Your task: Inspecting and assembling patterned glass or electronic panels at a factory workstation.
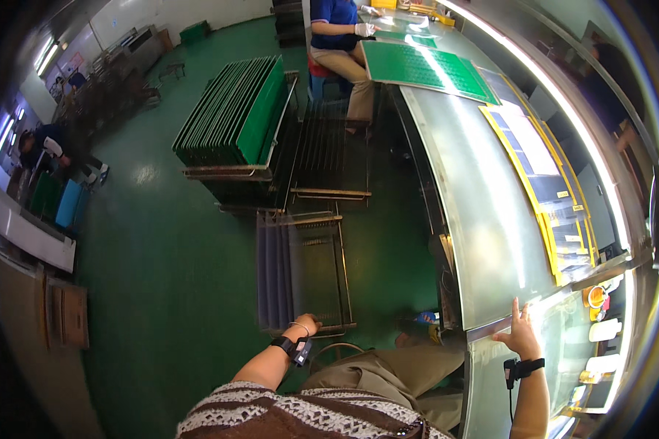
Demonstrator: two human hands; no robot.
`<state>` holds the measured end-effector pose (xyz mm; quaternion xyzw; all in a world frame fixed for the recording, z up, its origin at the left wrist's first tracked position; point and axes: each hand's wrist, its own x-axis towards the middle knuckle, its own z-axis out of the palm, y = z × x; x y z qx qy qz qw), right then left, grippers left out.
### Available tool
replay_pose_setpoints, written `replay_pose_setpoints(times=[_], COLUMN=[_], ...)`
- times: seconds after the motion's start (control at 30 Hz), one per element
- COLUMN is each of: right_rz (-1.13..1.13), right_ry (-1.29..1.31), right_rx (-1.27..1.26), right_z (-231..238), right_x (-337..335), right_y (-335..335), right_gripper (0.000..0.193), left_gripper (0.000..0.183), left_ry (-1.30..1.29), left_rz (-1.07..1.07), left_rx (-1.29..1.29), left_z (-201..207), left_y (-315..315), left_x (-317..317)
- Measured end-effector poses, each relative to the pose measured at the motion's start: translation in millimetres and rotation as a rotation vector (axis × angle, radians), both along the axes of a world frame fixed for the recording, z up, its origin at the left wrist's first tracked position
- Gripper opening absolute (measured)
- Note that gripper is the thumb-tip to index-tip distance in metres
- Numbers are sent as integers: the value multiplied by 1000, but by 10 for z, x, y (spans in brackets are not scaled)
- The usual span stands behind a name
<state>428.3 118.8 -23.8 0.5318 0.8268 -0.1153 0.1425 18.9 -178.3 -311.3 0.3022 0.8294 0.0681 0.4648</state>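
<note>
Panels point(277, 271), dark blue-grey and somewhat blurred, stand on edge in the low rack point(345, 271) just ahead of your left hand point(307, 323). They look thin and fairly stiff, likely light one at a time; smooth faces may slip and corners could chip, so take each by its opposite edges. Your left hand is at the rack's near end, fingers curled; whether it pinches a panel or only touches the rack cannot be told. Your right hand point(521, 338) is spread, thumb well apart from the fingers, over the counter point(483, 190) near its seam, with nothing visible in it.
</note>
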Motion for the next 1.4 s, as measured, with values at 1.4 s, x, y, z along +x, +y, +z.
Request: replay_pose_setpoints(times=[1.4], right_rz=[-57], right_ry=[-50], right_rx=[5], right_z=[-194], right_x=[-9], right_y=[-4], right_gripper=[112], left_gripper=[41], left_ry=[112], left_rz=[-338], left_rx=[557], left_z=[1263], left_y=[1150], left_x=[579])
